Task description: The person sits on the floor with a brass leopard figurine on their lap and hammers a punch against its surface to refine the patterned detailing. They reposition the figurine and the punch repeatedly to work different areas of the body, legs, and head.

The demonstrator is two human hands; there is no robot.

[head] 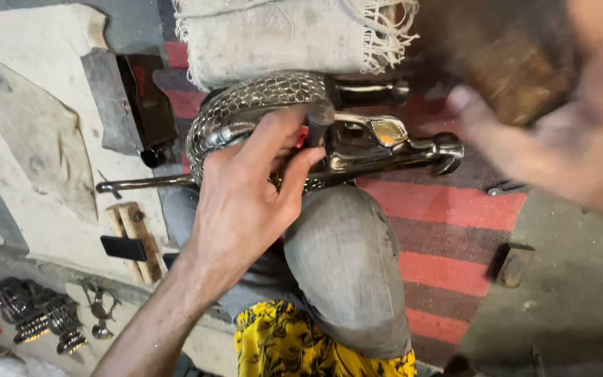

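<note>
1 metal bird casting (329,136) on the knee. 1 punch (319,122). 2 hands: left (246,202), right (560,126), blurred. 1 fringed cloth (280,35) at rug's top edge. 1 wood block (132,241) and approx 3 small metal pieces (36,318) on floor, bottom-left corner. 1 striped rug (448,230).

Left hand (246,202) gripping; right hand (560,132) blurred, perhaps open.

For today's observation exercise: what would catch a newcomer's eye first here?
The shiny metal figure with a scale-patterned body lies across the person's knee at centre, gripped by the left hand. At upper right the right hand is a blur. A fringed cloth lies above.
</note>
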